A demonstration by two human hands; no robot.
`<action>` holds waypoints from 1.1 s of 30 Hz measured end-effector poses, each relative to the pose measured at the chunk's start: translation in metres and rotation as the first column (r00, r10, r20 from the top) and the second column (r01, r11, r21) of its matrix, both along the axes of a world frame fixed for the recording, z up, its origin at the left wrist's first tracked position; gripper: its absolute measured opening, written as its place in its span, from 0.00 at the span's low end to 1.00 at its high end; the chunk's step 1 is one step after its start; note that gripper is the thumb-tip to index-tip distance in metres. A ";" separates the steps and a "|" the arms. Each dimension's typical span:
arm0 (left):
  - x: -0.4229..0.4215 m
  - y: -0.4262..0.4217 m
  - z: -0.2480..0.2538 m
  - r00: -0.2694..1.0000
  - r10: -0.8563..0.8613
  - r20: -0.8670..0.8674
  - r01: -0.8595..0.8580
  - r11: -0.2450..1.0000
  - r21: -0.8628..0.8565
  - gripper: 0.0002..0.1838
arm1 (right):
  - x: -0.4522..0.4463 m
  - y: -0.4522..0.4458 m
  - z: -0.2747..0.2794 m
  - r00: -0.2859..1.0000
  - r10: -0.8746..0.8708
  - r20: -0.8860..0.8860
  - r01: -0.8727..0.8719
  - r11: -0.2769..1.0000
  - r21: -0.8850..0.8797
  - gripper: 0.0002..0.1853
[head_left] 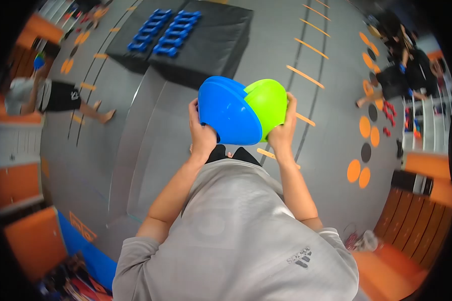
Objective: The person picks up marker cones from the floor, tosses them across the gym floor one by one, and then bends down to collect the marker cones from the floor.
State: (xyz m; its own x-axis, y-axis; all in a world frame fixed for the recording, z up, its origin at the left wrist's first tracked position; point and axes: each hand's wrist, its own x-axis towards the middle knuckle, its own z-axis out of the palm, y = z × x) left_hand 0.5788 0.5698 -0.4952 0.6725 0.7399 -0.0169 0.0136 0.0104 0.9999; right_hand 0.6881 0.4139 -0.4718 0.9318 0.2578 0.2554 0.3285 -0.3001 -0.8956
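Observation:
In front of my body I hold two sets of disc cones, tilted on edge with their wide rims meeting. My left hand [203, 136] is closed on the blue disc cones [226, 113], fingers at the narrow end near a dark hole. On the other side, my right hand [285, 125] grips the bright green disc cones [268, 100]. The blue rim overlaps part of the green one. More than one rim edge shows on the blue side, but I cannot tell how many cones each hand has. Most of my fingers are hidden behind the cones.
Ahead stand black padded blocks [216, 45] with rows of blue dumbbells [178, 32]. A person [45, 94] at left raises blue and green objects. Another person in black [412, 70] is at right, near red dumbbells [388, 113] and white shelving [427, 123]. Orange strips [306, 76] mark the floor.

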 end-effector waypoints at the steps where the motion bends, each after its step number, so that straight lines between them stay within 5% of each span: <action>1: 0.015 -0.013 -0.002 0.999 -0.025 -0.041 0.025 1.000 -0.007 0.22 | 0.004 -0.016 -0.007 0.996 -0.080 0.027 0.081 0.996 -0.045 0.27; 6: 0.082 -0.060 -0.034 0.941 -0.297 -0.164 0.262 0.943 -0.204 0.25 | 0.027 -0.098 -0.041 0.936 -0.231 -0.266 0.233 0.972 -0.023 0.31; 12: 0.152 -0.112 -0.019 0.685 -0.719 -0.118 0.524 0.598 -0.607 0.29 | 0.039 -0.201 -0.024 0.638 -0.073 -0.767 0.360 0.908 0.213 0.43; 16: 0.209 -0.152 -0.011 0.534 -0.844 0.045 0.651 0.377 -0.659 0.38 | 0.052 -0.264 -0.034 0.704 0.153 -0.693 0.358 0.766 0.533 0.44; 19: 0.255 -0.193 -0.021 0.371 -0.928 -0.011 0.743 0.304 -0.596 0.38 | 0.072 -0.285 -0.032 0.688 0.007 -0.725 0.388 0.841 0.376 0.43; 26: 0.360 -0.280 -0.036 0.068 -0.997 -0.041 0.797 0.079 -0.598 0.37 | 0.119 -0.337 -0.047 0.689 -0.313 -0.654 0.660 0.645 0.387 0.36; 29: 0.381 -0.325 -0.029 -0.106 -0.992 -0.066 0.709 -0.029 -0.704 0.41 | 0.121 -0.354 -0.058 0.676 -0.208 -0.707 0.729 0.325 0.602 0.35; 33: 0.408 -0.388 -0.028 -0.305 -0.940 -0.156 0.720 -0.120 -0.683 0.48 | 0.120 -0.391 -0.067 0.614 -0.341 -0.712 0.782 0.136 0.609 0.35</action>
